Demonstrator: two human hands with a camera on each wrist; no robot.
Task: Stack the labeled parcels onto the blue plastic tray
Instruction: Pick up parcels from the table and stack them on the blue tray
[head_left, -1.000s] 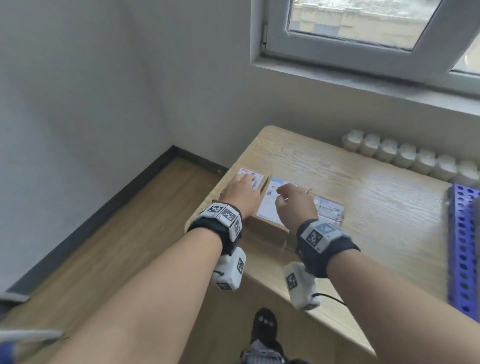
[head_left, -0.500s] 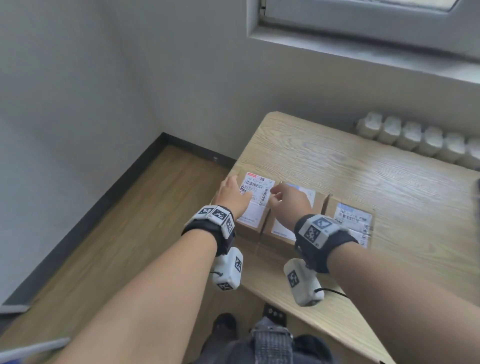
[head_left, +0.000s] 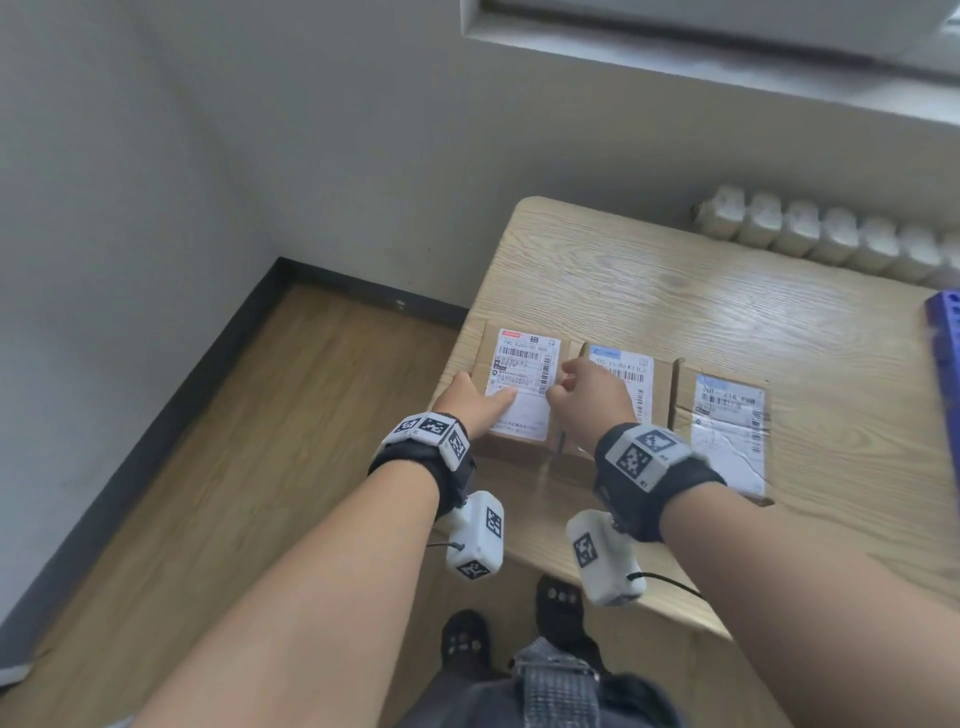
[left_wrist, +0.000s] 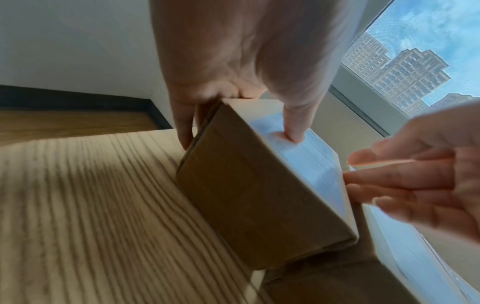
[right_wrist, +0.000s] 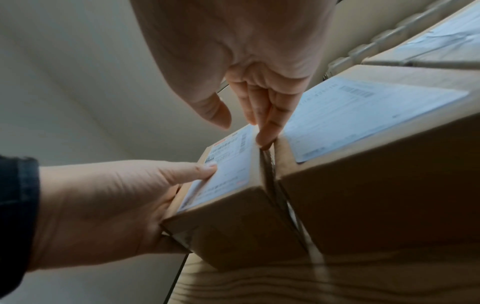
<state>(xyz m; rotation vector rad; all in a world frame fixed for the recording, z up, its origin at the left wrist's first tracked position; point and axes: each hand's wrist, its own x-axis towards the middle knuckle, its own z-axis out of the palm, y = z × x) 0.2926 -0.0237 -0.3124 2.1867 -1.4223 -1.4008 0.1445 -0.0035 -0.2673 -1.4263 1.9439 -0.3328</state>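
Observation:
Three brown cardboard parcels with white labels lie in a row on the wooden table. My left hand grips the left parcel at its left edge, thumb on the label and fingers down the side. My right hand reaches over the middle parcel; its straight fingers push into the gap against the left parcel's right side, and its thumb hangs free above the label. The right parcel lies untouched. A strip of the blue perforated tray shows at the far right.
A white radiator runs along the wall behind the table, under a window sill. The left parcel sits close to the table's left edge, with wooden floor below. Bare tabletop lies between the parcels and the tray.
My left hand slid from the left parcel's top to its left edge. My right hand moved left off the middle parcel's label to the gap. The camera tilted down.

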